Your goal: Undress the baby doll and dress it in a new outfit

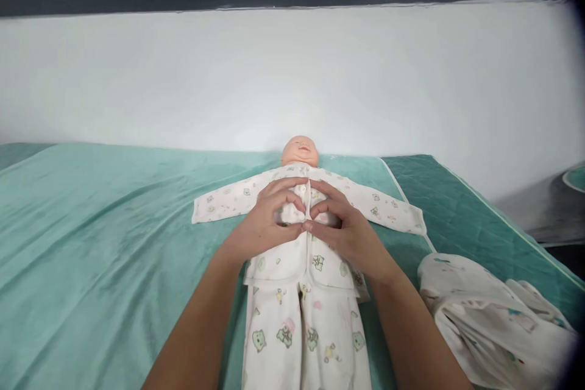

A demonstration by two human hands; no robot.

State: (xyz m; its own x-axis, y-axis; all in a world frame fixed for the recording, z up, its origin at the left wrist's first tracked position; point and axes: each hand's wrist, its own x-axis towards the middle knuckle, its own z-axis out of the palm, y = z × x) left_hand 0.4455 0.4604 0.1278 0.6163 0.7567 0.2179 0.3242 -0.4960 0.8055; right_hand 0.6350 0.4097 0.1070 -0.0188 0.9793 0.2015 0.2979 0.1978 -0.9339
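A baby doll (300, 151) lies on its back, head toward the wall, dressed in a white long-sleeved top (278, 262) with small printed bears. Its sleeves are spread out to both sides. Matching trousers (274, 347) cover the legs. Over the chest, my left hand (276, 210) and my right hand (336, 213) meet at the top's front opening. Thumbs and fingers of both hands pinch the two front edges together along the middle. One small button shows just below the upper fingertips; whatever lies between the lower fingertips is hidden.
A green blanket (114, 244) with folds covers the bed, and a darker quilted cover (461, 219) lies at the right. A crumpled white printed cloth (484, 317) sits right of my right forearm. Behind the doll's head stands a white wall (292, 73).
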